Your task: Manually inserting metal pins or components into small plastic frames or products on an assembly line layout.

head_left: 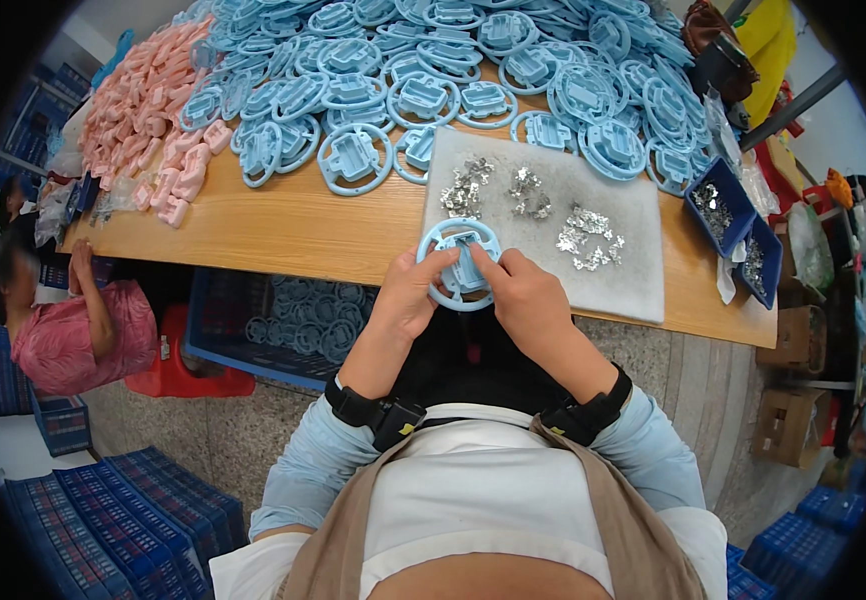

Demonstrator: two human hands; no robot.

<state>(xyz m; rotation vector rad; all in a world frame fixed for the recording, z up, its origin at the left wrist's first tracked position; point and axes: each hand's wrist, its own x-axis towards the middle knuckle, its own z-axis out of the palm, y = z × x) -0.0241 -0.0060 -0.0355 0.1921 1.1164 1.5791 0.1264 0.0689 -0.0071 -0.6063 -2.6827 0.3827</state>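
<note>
Both my hands hold one light blue plastic toy steering wheel (459, 232) at the front edge of the table. My left hand (409, 292) grips its left side, with the thumb over the middle part. My right hand (533, 295) closes on the right side, a finger and thumb pressing on the middle; whether a small part sits under them is hidden. Just beyond lies a pale foam mat (593, 180) carrying three loose groups of small silvery metal pieces: one on the left (466, 190), one in the middle (530, 193) and one on the right (589, 238).
A large heap of blue wheels (423, 60) covers the back of the wooden table (293, 225). Pink plastic parts (148, 100) are piled at left. Blue bins (721, 205) with metal bits stand at right. A blue crate (253, 365) of wheels is below. Another person (83, 330) sits at left.
</note>
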